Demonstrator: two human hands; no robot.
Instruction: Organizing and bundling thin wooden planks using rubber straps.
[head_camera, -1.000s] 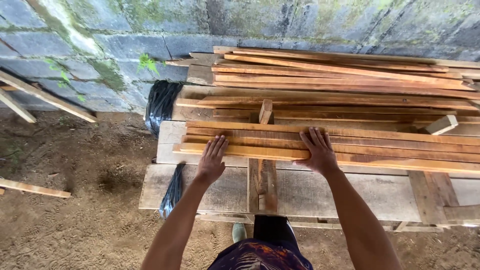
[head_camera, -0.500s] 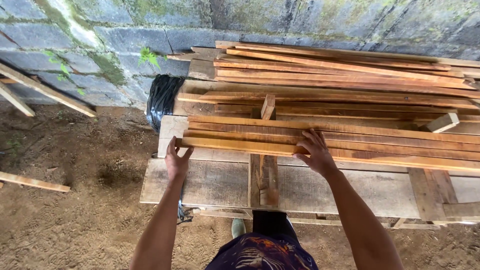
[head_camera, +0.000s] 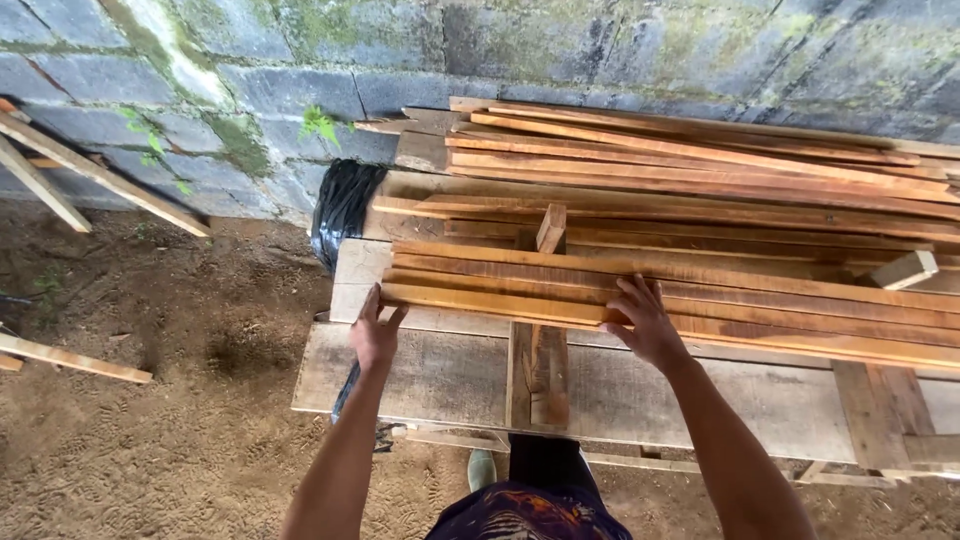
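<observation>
Wall: grey block wall (head_camera: 620, 50) behind the stack, stained dark, with green moss patches and a small leafy plant (head_camera: 318, 124) growing from a joint.
Bag: black plastic bag (head_camera: 343, 208) hanging at the left end of the worktop (head_camera: 450, 375), against the wall.
Leaning slats: two pale wooden slats (head_camera: 95, 172) propped against the wall at far left.
Ground: brown packed dirt floor (head_camera: 180, 440), scuffed with prints.
Loose slat: one pale wooden slat (head_camera: 75, 360) lying on the dirt at the left edge.
Offcut: short pale wooden block (head_camera: 904, 270) resting on the boards at right.
</observation>
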